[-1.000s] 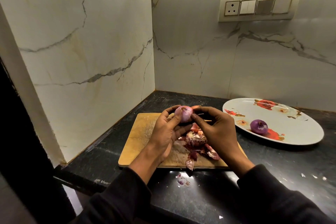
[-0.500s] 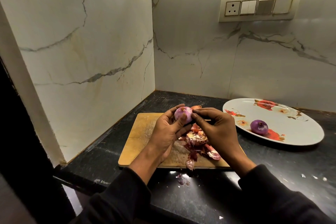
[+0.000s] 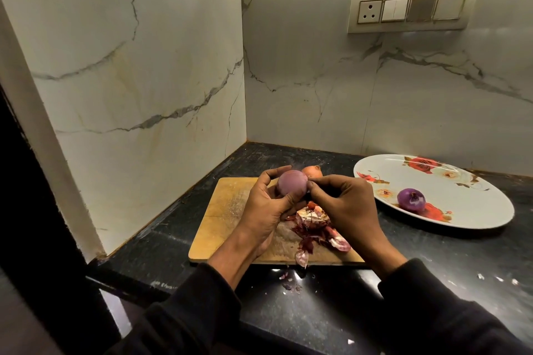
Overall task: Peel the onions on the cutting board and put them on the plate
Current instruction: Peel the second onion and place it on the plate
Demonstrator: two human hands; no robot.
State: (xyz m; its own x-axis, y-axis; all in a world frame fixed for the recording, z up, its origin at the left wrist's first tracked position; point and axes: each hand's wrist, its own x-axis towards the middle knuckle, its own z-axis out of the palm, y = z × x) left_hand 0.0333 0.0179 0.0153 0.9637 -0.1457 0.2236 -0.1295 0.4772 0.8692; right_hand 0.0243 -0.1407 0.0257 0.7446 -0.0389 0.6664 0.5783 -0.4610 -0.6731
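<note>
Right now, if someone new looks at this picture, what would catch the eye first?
First, the pinkish peeled onion held up above the cutting board, gripped by the left hand while the right hand picks at its side. Below lies a heap of red onion skins; to the right, another purple onion rests on the flowered plate.

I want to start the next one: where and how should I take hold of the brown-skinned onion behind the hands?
Probably pinch the brown-skinned onion across its round middle, coming from above. It sits at the far edge of the cutting board, and the left hand and right hand, busy with the peeled onion, block the near side. Only its top shows.
</note>
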